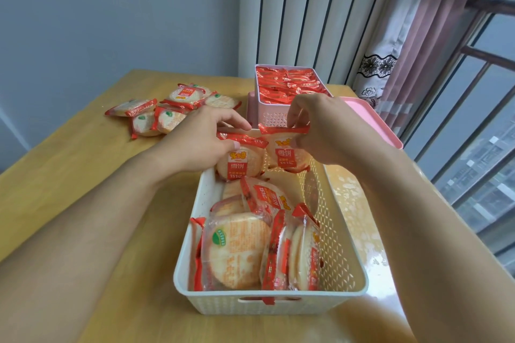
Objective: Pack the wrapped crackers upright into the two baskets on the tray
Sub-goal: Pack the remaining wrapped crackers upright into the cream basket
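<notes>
A white perforated basket [342, 245] stands close to me with several wrapped crackers [239, 250] inside, some upright, some leaning. At its far end my left hand [195, 142] pinches the red top seal of one upright cracker pack [241, 163]. Beside it, my right hand [326, 131] holds the top seal of a second upright pack [287, 156]. Behind stands a pink basket [271, 115], filled to the brim with upright red-edged packs [289, 83]. Both baskets rest on a pink tray [373, 120].
A loose pile of wrapped crackers [167, 111] lies on the wooden table [69, 164] at the far left. A ribbed white radiator-like panel [306, 8] and a curtain [404, 50] stand behind the table; a window is at the right.
</notes>
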{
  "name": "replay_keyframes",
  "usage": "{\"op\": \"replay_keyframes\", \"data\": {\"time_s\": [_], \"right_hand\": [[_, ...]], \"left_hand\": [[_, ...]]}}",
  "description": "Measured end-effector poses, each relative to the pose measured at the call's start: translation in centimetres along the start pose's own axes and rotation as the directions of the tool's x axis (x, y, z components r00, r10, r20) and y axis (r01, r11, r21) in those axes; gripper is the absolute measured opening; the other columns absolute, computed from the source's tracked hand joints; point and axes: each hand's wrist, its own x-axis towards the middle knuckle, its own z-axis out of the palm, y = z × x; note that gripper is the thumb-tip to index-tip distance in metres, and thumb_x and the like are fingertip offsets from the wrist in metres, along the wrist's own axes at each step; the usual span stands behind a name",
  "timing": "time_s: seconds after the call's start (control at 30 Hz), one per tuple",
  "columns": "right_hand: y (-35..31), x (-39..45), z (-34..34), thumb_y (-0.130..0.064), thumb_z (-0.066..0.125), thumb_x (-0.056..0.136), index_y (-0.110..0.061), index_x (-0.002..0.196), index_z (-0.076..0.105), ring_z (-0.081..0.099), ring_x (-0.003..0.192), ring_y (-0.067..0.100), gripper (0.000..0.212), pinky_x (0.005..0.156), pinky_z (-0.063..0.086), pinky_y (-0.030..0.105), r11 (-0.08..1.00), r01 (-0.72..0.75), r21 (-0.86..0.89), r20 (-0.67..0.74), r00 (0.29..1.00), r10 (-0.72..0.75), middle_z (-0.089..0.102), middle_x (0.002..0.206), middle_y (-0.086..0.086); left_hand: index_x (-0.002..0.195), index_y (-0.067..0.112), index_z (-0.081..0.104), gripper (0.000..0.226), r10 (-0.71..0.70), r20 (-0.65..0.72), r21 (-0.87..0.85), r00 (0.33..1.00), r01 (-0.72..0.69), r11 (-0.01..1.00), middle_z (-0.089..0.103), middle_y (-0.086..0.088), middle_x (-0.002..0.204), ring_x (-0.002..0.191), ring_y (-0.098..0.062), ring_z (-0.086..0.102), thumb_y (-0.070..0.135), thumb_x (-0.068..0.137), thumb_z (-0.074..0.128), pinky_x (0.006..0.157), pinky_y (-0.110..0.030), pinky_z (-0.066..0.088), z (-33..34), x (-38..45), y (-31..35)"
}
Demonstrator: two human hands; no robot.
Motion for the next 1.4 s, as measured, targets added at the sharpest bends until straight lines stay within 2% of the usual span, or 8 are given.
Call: {"op": "replay_keyframes", "data": {"time_s": [0.2, 0.4, 0.53, 0.7, 0.9, 1.1, 1.27, 1.4], "right_hand": [[0.5, 0.4, 1.1, -0.022, 0.089, 0.073, -0.028, 0.091, 0.08, 0.06, 0.078, 0.022, 0.021, 0.064, 0.043, 0.028, 0.99, -0.063, -0.129, -0.021, 0.998, 0.061, 0.066, 0.082, -0.004], [-0.4, -0.3, 0.8, -0.021, 0.082, 0.082, -0.025, 0.1, 0.079, 0.064, 0.079, 0.024, 0.018, 0.064, 0.046, 0.029, 0.977, -0.04, -0.207, -0.057, 0.998, 0.029, 0.07, 0.091, 0.0], [-2.7, -1.6, 0.0, -0.021, 0.072, 0.09, -0.029, 0.095, 0.081, 0.068, 0.085, 0.016, 0.013, 0.076, 0.056, 0.031, 0.987, 0.158, -0.013, 0.165, 0.974, -0.154, 0.075, 0.091, -0.008], [-3.9, -1.8, 2.7, -0.029, 0.046, 0.103, -0.028, 0.119, 0.069, 0.061, 0.11, 0.023, 0.028, 0.093, 0.05, 0.036, 0.97, 0.208, -0.129, 0.561, 0.821, -0.102, 0.067, 0.121, -0.001], [-4.3, -2.0, 2.4, -0.039, 0.037, 0.101, -0.019, 0.118, 0.064, 0.066, 0.103, 0.028, 0.037, 0.095, 0.052, 0.042, 0.977, 0.168, -0.129, 0.636, 0.77, -0.049, 0.068, 0.117, 0.007], [-4.7, -2.0, 2.3, -0.05, 0.028, 0.108, -0.018, 0.136, 0.057, 0.051, 0.126, 0.033, 0.052, 0.1, 0.039, 0.035, 0.978, 0.131, -0.16, 0.64, 0.768, 0.002, 0.051, 0.144, 0.018], [-4.5, -1.9, 2.5, -0.056, 0.036, 0.104, -0.016, 0.083, 0.052, 0.052, 0.089, 0.025, 0.048, 0.078, 0.039, 0.033, 0.992, 0.097, -0.075, 0.573, 0.819, -0.037, 0.058, 0.095, 0.007], [-4.6, -2.2, 1.9, -0.05, 0.05, 0.1, -0.019, 0.091, 0.063, 0.06, 0.088, 0.022, 0.035, 0.076, 0.047, 0.036, 0.991, 0.121, 0.057, 0.54, 0.831, -0.133, 0.064, 0.091, 0.0]], "left_hand": [[0.106, 0.031, 0.074, 0.03, 0.005, 0.007, -0.009, 1.0, -0.005, 1.0, 0.07, 0.017, 0.11, 0.106, 0.004, 0.062, 0.009, 0.086, 0.078, 0.085, -0.016, 0.049, 0.0, -0.1, 0.1], [0.107, 0.031, 0.073, 0.029, -0.008, 0.011, -0.013, 1.0, 0.008, 1.0, 0.069, 0.017, 0.11, 0.107, 0.001, 0.062, 0.011, 0.087, 0.077, 0.079, -0.011, 0.047, -0.1, -0.1, 0.1], [0.103, 0.03, 0.075, 0.027, -0.032, 0.021, -0.018, 0.999, 0.033, 0.999, 0.071, 0.014, 0.11, 0.105, -0.003, 0.065, 0.013, 0.084, 0.081, 0.085, -0.019, 0.052, -0.2, -0.3, 0.3], [0.1, 0.033, 0.075, 0.028, -0.054, 0.015, 0.008, 0.998, 0.054, 0.999, 0.071, 0.013, 0.107, 0.098, -0.005, 0.066, 0.014, 0.081, 0.084, 0.091, -0.034, 0.056, -0.1, -0.4, 0.5], [0.094, 0.03, 0.078, 0.019, -0.047, 0.002, 0.103, 0.999, 0.047, 0.994, 0.069, 0.012, 0.114, 0.108, -0.01, 0.062, 0.018, 0.08, 0.084, 0.093, -0.027, 0.046, 0.1, -0.2, 0.2], [0.096, 0.035, 0.081, 0.018, -0.05, -0.034, 0.219, 0.998, 0.057, 0.974, 0.069, 0.012, 0.123, 0.113, -0.013, 0.059, 0.027, 0.08, 0.084, 0.097, -0.035, 0.049, 0.1, -0.4, 0.5], [0.101, 0.035, 0.079, 0.017, -0.024, 0.017, 0.213, 1.0, 0.019, 0.977, 0.067, 0.012, 0.128, 0.115, -0.01, 0.058, 0.024, 0.088, 0.076, 0.094, -0.028, 0.044, -0.3, -0.3, 0.4], [0.1, 0.035, 0.069, 0.023, -0.054, 0.015, 0.1, 0.998, 0.052, 0.994, 0.068, 0.011, 0.115, 0.104, -0.008, 0.063, 0.019, 0.086, 0.078, 0.094, -0.036, 0.051, -0.1, -0.2, 0.2]]}}
